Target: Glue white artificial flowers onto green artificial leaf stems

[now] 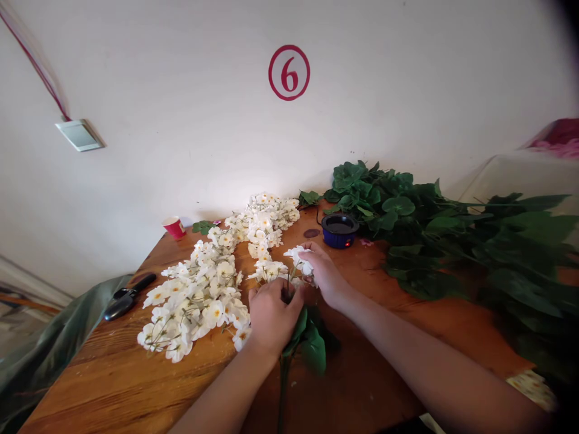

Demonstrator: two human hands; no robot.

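Note:
My left hand (274, 310) is closed around the upper stem of an artificial plant whose green leaves (312, 348) hang just below the fingers. The stem runs down toward me, off the lower edge. Close by on the right, my right hand (323, 274) pinches a white artificial flower (299, 258) with a yellow centre, near the top of the same stem. Whether that flower is joined to the stem is hidden by the fingers. A large spread of white flowers (199, 295) lies to the left of my hands and reaches back toward the wall.
Behind my right hand stands a small blue pot (339, 238) with dark contents, a lit red light and a cord. Green leaf stems (420, 223) are heaped on the right. On the left are a red paper cup (174, 227) and a black-handled tool (129, 296) near the wooden table's (113, 367) edge.

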